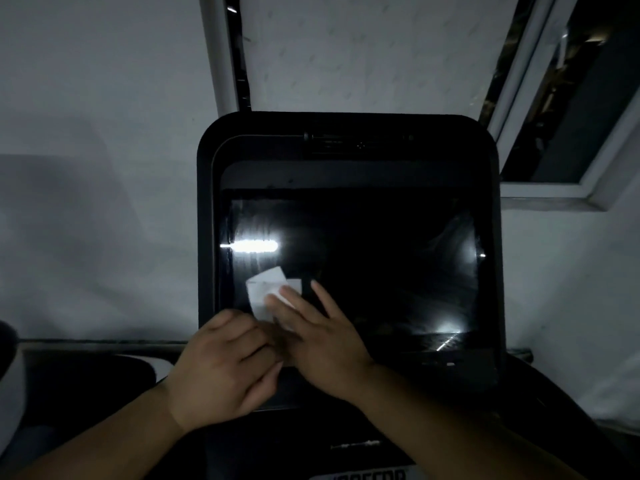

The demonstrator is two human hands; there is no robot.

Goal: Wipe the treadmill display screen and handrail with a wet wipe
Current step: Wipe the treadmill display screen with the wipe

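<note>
The treadmill display screen [374, 265] is dark and glossy, set in a black console with rounded corners, and it reflects bright lights. A white wet wipe [265, 291] is held in front of the screen's lower left part. My left hand [221, 368] pinches the wipe's lower edge from the left, fingers curled. My right hand [318, 337] lies over the wipe from the right, with its fingers spread and two fingertips on the white sheet. The wipe looks partly folded. No handrail is clearly visible in this dim view.
A pale wall [86, 168] stands behind the console. An open window frame [554, 188] sits at the upper right. A dark ledge with a white rounded object [152, 367] runs along the lower left. The console's black lower panel [363, 445] carries small markings.
</note>
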